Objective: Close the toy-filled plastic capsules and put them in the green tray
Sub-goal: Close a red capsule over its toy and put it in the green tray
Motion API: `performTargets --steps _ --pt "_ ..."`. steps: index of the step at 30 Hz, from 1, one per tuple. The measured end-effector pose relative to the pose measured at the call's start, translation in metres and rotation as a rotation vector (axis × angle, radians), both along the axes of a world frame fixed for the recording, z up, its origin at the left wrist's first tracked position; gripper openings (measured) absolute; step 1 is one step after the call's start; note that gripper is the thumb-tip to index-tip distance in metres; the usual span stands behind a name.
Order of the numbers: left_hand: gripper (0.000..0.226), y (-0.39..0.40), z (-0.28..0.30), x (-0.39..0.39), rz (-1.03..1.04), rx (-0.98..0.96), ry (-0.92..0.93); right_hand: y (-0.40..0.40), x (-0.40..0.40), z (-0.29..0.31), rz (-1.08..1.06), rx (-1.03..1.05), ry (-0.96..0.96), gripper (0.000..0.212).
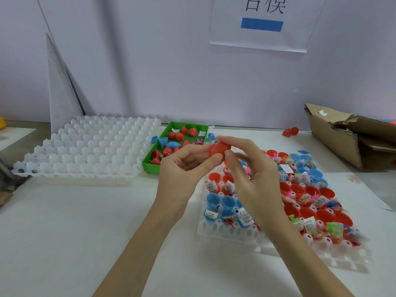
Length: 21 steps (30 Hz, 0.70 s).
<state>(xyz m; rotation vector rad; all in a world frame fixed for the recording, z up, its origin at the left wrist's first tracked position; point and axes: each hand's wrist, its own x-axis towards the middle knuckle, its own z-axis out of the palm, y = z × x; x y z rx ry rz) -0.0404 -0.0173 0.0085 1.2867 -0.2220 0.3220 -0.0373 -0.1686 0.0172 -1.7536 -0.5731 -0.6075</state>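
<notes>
Left hand (184, 163): raised at mid-frame, palm turned inward, thumb and fingertips pinching a red capsule (219, 150).
Right hand (250, 170): raised opposite, fingers curled, thumb and forefinger gripping the same capsule from the right.
Forearms: both bare, rising from the lower edge and converging toward the hands.

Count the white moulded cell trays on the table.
2. One white tray lies at the left beside the green tray, its cells bare. The other white tray lies under the hands at the right, holding open red and blue capsule halves. The cardboard could hide more.
</notes>
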Motion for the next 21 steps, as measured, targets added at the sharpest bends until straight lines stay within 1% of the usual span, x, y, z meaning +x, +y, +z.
performTargets --steps 2,4,6,8,11,14,16,18,21 --pt "0.029 -0.001 -0.001 0.000 -0.026 -0.060 0.050 0.007 -0.001 -0.006 0.020 -0.098 -0.009 0.046" --pt "0.035 0.000 -0.002 0.001 -0.079 -0.112 0.115 0.014 -0.001 -0.014 -0.035 -0.199 -0.044 0.055" --pt "0.043 -0.001 -0.004 0.001 -0.129 -0.127 0.174 0.018 0.000 -0.018 -0.150 -0.230 -0.085 0.052" --pt "0.046 -0.005 -0.005 0.000 -0.170 -0.122 0.217 0.015 0.002 -0.018 -0.224 -0.199 -0.124 0.042" --pt "0.044 -0.009 -0.004 0.000 -0.208 -0.144 0.251 0.012 0.001 -0.016 -0.231 -0.199 -0.141 0.038" --pt "0.036 -0.008 -0.004 0.001 -0.211 -0.153 0.253 0.012 0.001 -0.014 -0.237 -0.230 -0.155 0.037" --pt "0.040 -0.008 -0.004 0.001 -0.200 -0.147 0.242 0.012 0.001 -0.012 -0.252 -0.253 -0.168 0.035" --pt "0.045 -0.009 -0.005 0.000 -0.167 -0.125 0.235 0.012 0.000 -0.011 -0.265 -0.286 -0.163 0.034" --pt "0.041 -0.011 -0.008 0.001 -0.114 -0.034 0.213 0.007 0.002 -0.010 -0.261 -0.363 -0.135 0.034"
